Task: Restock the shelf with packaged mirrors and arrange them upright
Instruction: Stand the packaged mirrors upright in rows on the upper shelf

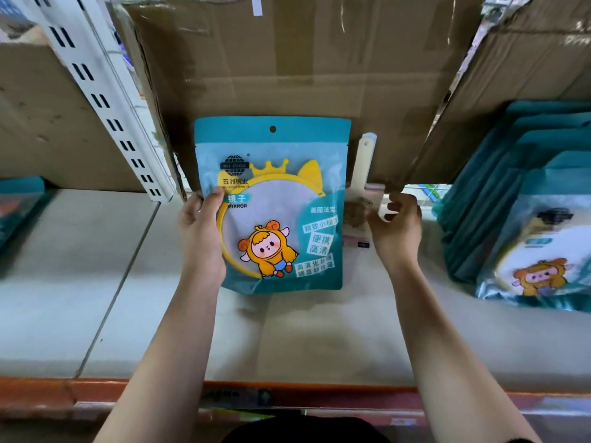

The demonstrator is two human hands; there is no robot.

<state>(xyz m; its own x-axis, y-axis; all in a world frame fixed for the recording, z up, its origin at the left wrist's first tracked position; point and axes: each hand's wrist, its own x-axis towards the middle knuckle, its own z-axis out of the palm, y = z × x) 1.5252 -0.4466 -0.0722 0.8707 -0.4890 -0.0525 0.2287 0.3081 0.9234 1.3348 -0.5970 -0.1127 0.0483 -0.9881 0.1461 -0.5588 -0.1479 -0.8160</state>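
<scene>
A teal packaged mirror point(271, 203) with a yellow crown frame and a cartoon figure stands upright on the pale shelf point(128, 282), its back towards a cardboard box point(287, 59). My left hand point(201, 231) grips its left edge, thumb on the front. Just right of it, my right hand point(399, 228) has curled fingers that pinch the edge of a clear packet holding a cream-handled item point(364, 161), which leans behind the mirror pack. The lower part of that packet is partly hidden.
A row of several more teal mirror packs point(518, 219) leans at the right of the shelf. Another teal pack point(19, 203) lies at the far left. A white slotted upright point(96, 91) rises at the left. The shelf's orange front edge point(96, 391) runs below.
</scene>
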